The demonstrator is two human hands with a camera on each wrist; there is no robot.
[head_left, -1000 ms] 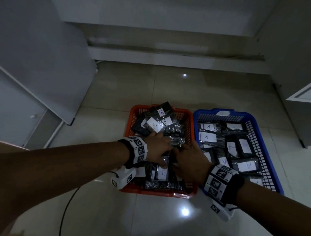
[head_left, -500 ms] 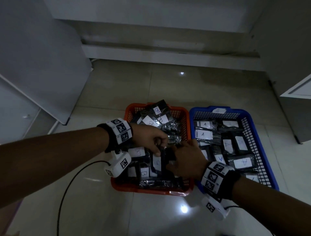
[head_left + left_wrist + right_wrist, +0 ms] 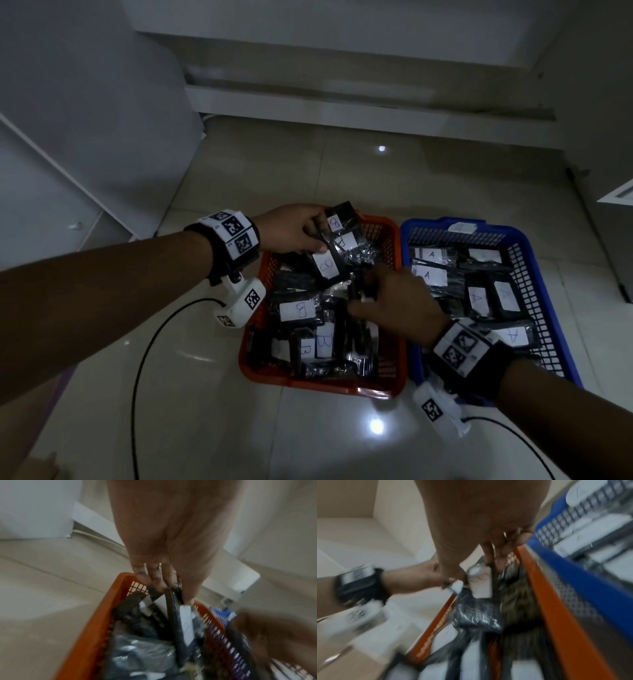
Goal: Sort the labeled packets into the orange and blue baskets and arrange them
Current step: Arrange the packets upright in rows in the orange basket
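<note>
An orange basket (image 3: 263, 370) full of black packets labelled B (image 3: 298, 310) sits left of a blue basket (image 3: 517, 236) holding packets labelled A (image 3: 430, 274). My left hand (image 3: 317, 233) is at the orange basket's far left corner and grips a tilted bunch of B packets (image 3: 339, 240). In the left wrist view its fingers (image 3: 159, 584) curl round their dark top edges. My right hand (image 3: 363, 291) is over the middle of the orange basket, fingers curled on a dark packet (image 3: 482, 585) beside the right wall (image 3: 556, 615).
Both baskets stand on a glossy tiled floor (image 3: 342, 178). A black cable (image 3: 147, 342) loops on the floor left of the orange basket. White cabinets (image 3: 85, 120) stand at the left, and a raised ledge (image 3: 342, 99) runs behind. Another cabinet corner (image 3: 616, 195) is at the right.
My left hand has moved from the middle of the orange basket to its far left corner and taken hold of the B packets there. My right hand stayed near the middle.
</note>
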